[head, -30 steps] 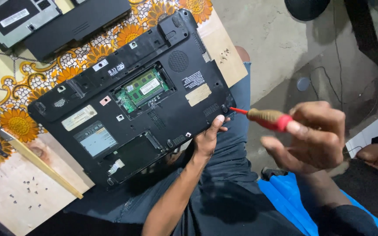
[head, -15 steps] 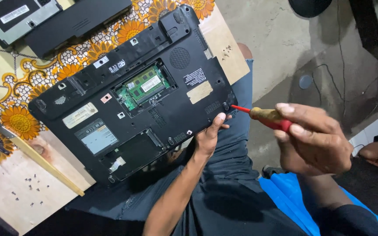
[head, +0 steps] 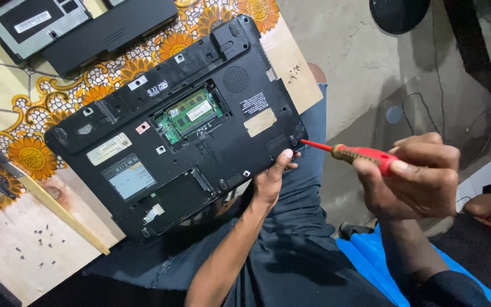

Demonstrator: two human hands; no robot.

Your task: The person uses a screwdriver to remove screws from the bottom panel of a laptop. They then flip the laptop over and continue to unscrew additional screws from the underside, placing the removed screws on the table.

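Note:
A black laptop [head: 200,148] lies upside down, partly on the table and partly over my lap, with its bottom covers off and a green memory module [head: 191,112] exposed. My left hand [head: 275,176] grips the laptop's near right edge. My right hand [head: 413,173] holds a red-handled screwdriver [head: 353,152], its tip touching the laptop's right corner near a screw hole [head: 292,139].
A sunflower-patterned cloth [head: 35,153] covers the table. Removed black covers [head: 75,25] lie at the top left. Several small screws [head: 38,250] are scattered on the wooden board at lower left, beside a wooden strip [head: 63,219]. A concrete floor with cables [head: 421,108] lies to the right.
My right hand has turned over the screwdriver handle and kept its tip at the laptop's right corner. My left hand stays on the laptop edge.

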